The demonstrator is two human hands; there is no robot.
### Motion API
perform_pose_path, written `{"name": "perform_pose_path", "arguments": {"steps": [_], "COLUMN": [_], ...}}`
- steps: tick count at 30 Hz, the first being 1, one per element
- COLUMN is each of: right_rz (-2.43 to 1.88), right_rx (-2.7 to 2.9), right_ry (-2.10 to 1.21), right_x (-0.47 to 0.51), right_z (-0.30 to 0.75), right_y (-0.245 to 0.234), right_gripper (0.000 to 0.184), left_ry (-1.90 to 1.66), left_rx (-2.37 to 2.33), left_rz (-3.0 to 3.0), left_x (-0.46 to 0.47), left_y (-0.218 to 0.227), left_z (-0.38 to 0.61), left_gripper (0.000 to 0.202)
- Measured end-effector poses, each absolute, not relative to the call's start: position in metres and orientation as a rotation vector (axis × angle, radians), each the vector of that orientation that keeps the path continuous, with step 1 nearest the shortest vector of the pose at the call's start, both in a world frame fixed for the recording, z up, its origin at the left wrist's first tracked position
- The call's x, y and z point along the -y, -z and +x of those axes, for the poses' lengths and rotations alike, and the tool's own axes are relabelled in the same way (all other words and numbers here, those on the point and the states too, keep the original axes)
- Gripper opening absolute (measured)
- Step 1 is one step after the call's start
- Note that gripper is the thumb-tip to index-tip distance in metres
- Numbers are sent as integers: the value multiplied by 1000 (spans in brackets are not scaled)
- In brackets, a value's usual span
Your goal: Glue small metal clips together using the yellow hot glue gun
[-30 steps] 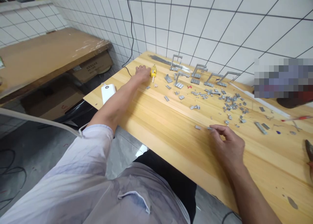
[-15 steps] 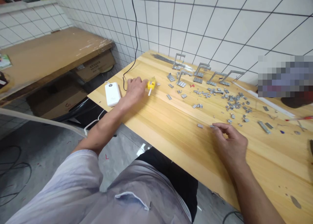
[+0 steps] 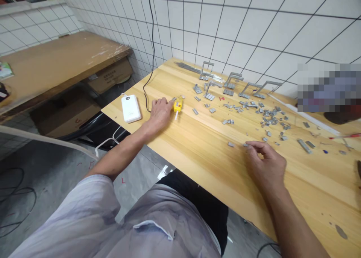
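Observation:
My left hand [image 3: 160, 113] is closed around the handle of a small yellow glue gun [image 3: 178, 106], which lies low over the tabletop. A pale glue stick [image 3: 176, 115] pokes out of its rear. My fingers hide most of the handle, and a black cord [image 3: 146, 93] runs from that hand up the wall. Farther right, my right hand [image 3: 267, 163] pinches a small grey piece [image 3: 246, 145] between thumb and index finger, just at the wood surface. A similar flat grey piece [image 3: 231, 144] rests close by on its left.
Grey bent frames on ridged bases [image 3: 209, 96] stand along the back of the wooden table [image 3: 180, 137]. Several loose grey bits [image 3: 272, 117] are scattered at centre right. Thin metal rods [image 3: 194, 69] lie by the wall. A white power bank [image 3: 131, 108] sits at the left edge.
My left hand has moved a little right and nearer to me, bringing the glue gun and its cord along. My right hand has stayed almost still with the grey piece.

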State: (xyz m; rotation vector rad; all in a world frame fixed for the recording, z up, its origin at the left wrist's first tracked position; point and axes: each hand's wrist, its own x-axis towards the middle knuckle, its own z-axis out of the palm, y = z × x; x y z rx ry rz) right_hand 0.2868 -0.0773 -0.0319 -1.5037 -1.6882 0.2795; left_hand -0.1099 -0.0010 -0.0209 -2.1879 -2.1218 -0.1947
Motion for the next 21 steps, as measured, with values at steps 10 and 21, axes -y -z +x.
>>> {"name": "perform_pose_path", "arguments": {"steps": [10,21], "right_rz": [-1532,-1537], "right_rx": [1677,1675], "right_ry": [-299,-298], "right_x": [78,79], "right_z": [285,284], "right_y": [31,29], "right_gripper": [19,19], "left_ry": [173,201], "left_rx": [2118,2130], "left_rz": [-2222,-2220], "left_x": [3,4], "left_y": [21,21], "left_z": [-112,-110], "left_gripper": [49,51]}}
